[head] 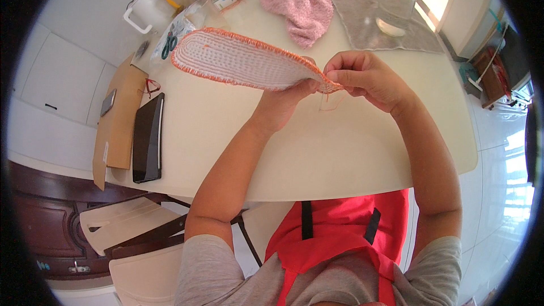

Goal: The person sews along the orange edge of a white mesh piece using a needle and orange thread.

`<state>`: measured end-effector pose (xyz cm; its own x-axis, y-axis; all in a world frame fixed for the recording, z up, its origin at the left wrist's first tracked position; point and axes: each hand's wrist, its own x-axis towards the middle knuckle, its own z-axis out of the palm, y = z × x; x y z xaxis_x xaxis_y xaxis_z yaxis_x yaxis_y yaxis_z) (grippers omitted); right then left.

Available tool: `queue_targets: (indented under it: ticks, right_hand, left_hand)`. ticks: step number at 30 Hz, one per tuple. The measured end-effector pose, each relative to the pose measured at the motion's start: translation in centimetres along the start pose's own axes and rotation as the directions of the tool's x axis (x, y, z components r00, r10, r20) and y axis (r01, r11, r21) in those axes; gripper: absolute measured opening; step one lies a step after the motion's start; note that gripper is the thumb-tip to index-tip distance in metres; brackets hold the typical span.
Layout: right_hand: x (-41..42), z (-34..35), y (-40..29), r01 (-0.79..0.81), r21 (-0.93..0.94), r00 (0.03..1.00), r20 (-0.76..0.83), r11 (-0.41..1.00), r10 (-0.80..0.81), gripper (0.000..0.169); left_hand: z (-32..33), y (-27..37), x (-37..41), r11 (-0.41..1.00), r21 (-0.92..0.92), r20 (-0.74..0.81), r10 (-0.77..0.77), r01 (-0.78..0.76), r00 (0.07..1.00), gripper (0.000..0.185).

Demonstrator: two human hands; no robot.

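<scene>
A white stitched fabric shoe sole (pixel 242 59) edged with orange thread is held above the table (pixel 335 153). My left hand (pixel 289 97) grips it near its right end, thumb on the near edge. My right hand (pixel 361 76) is at the sole's right tip, its thumb and forefinger pinched together at the orange edge; whether a needle is between them cannot be seen. A loop of thin orange thread (pixel 333 108) hangs below the tip.
A pink towel (pixel 301 10), a grey cloth (pixel 382 21) and a glass jar of water (pixel 397 2) lie or stand beyond my hands. At left are green-handled scissors (pixel 169 46), a white kettle (pixel 151 10), a black tablet or folder (pixel 148 138) and a cardboard box (pixel 123 123).
</scene>
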<state>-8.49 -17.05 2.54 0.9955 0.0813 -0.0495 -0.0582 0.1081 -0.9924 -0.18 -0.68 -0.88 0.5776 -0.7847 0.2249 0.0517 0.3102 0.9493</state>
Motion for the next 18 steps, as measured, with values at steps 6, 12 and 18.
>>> queue_targets:
  ticks: [6, 12, 18]
  right_hand:
    - [0.4, 0.2, 0.8, 0.106, 0.097, 0.979, -0.183, 0.990, -0.087, 0.012]
    - [-0.3, -10.9, 1.1, 0.522, 0.213, 0.604, -0.776, 0.826, -0.182, 0.017]
    - [-6.6, -16.6, -2.4, 0.877, -0.152, -0.075, -0.980, 0.456, -0.182, 0.028]
  left_hand:
    - [-0.3, -0.7, 0.0, 0.985, -0.159, -0.052, -0.078, 0.069, 0.996, 0.012]
    - [0.0, 0.8, -0.6, 0.968, -0.199, -0.137, -0.181, 0.152, 0.974, 0.016]
    - [-0.5, 0.2, 0.1, 0.952, -0.233, -0.243, -0.256, 0.200, 0.935, 0.018]
